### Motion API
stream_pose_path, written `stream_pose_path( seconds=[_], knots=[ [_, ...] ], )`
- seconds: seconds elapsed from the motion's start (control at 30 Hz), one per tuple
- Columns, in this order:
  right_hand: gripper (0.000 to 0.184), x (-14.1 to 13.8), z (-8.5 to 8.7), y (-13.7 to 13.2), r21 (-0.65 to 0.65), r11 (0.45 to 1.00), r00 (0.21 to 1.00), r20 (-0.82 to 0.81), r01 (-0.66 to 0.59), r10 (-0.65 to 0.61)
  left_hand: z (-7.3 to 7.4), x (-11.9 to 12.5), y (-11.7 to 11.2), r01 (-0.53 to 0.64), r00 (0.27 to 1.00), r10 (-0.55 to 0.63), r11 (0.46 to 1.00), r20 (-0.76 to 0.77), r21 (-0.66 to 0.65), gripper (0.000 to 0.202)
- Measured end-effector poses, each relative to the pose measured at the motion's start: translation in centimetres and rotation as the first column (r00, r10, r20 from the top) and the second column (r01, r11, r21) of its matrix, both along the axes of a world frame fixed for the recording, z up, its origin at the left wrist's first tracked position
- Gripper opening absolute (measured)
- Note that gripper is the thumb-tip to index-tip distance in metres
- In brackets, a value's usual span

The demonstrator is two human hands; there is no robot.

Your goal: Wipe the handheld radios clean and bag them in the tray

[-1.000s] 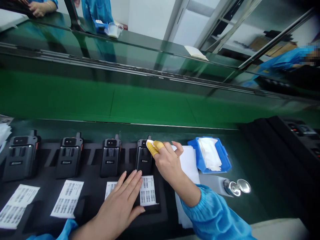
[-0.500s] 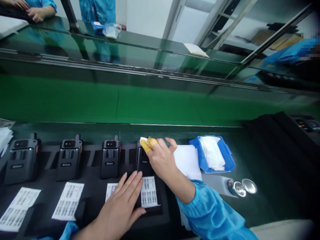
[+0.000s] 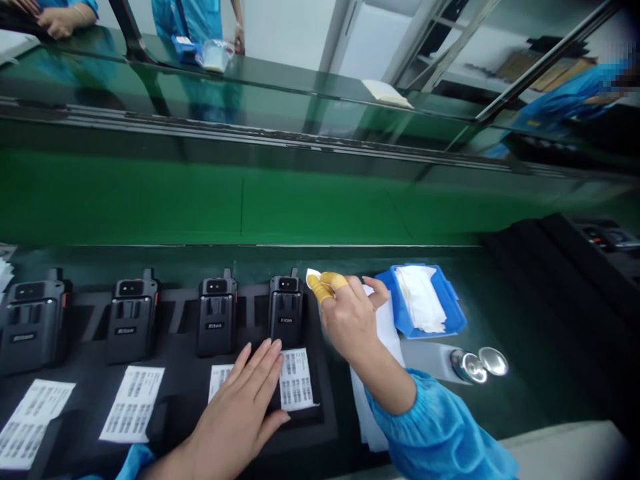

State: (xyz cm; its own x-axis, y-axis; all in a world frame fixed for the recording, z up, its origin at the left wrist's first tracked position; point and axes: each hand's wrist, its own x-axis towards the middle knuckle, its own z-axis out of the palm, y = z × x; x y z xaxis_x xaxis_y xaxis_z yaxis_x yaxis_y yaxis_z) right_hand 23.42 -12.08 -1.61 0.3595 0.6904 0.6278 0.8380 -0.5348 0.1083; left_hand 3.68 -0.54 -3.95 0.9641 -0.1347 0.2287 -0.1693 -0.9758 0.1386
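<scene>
My right hand, with yellow finger cots on two fingers, pinches a small white wipe. It is just to the right of a black handheld radio marked "Riton", apart from it. My left hand lies flat, fingers stretched out, its tips near that radio's lower end. A white barcode label sheet lies beside its fingers, and another label sheet is partly hidden behind them. More radios stand in a row to the left: one, another and a third, in a black foam tray.
A blue bin of white wipes sits to the right, with an open metal dispenser can below it. White paper lies under my right forearm. Black cloth covers the far right. Co-workers in blue stand beyond the green partition.
My right hand has moved right with the wipe, off the rightmost radio, which now shows in full. My left hand stays flat in about the same place. The view has shifted slightly.
</scene>
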Motion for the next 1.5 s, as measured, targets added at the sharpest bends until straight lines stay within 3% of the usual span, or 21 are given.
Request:
stream_pose_path(
  seconds=[0.23, 0.43, 0.63, 0.87, 1.0, 1.17, 1.37, 1.5],
  knots=[
    [0.018, -0.5, -0.7, 1.2, -0.035, 0.985, 0.985, -0.012, -0.170, 0.170, 0.4, 0.2, 0.0, 0.005, 1.000, -0.007, 0.997, 0.027, 0.077, 0.046],
    [0.022, 0.2, -0.9, -0.2, -0.083, 0.988, 0.991, -0.006, -0.133, 0.133, 0.9, 0.4, 0.0, 0.018, 1.000, -0.020, 0.995, 0.023, 0.103, 0.047],
    [0.022, 0.8, -0.6, -0.6, -0.024, 0.998, 0.998, 0.037, -0.051, 0.052, 0.5, 0.2, -0.1, -0.006, 1.000, 0.005, 0.999, 0.014, 0.051, 0.046],
    [0.021, 0.1, -0.5, 0.8, -0.077, 0.993, 0.996, -0.028, -0.086, 0.084, 0.4, 0.1, 0.0, -0.002, 1.000, 0.002, 0.999, -0.016, 0.046, 0.047],
    [0.022, 0.1, -0.4, -0.2, -0.108, 0.987, 0.993, -0.040, -0.115, 0.112, 0.5, 0.2, 0.0, 0.018, 1.000, -0.017, 0.998, -0.020, 0.063, 0.049],
    [0.022, 0.5, -0.1, -1.0, -0.050, 0.997, 0.997, -0.052, -0.067, 0.064, 0.6, 0.3, -0.1, 0.012, 1.000, -0.011, 0.997, -0.005, 0.081, 0.047],
    [0.025, 0.4, -0.5, -0.3, -0.093, 0.982, 0.984, -0.081, -0.167, 0.159, 0.5, 0.3, -0.1, 0.010, 1.000, -0.009, 0.997, -0.006, 0.074, 0.047],
    [0.029, 0.9, 0.2, -1.7, -0.053, 0.997, 0.998, -0.012, -0.061, 0.061, 0.4, 0.2, 0.0, 0.010, 1.000, -0.010, 0.998, -0.006, 0.066, 0.047]
  ],
)
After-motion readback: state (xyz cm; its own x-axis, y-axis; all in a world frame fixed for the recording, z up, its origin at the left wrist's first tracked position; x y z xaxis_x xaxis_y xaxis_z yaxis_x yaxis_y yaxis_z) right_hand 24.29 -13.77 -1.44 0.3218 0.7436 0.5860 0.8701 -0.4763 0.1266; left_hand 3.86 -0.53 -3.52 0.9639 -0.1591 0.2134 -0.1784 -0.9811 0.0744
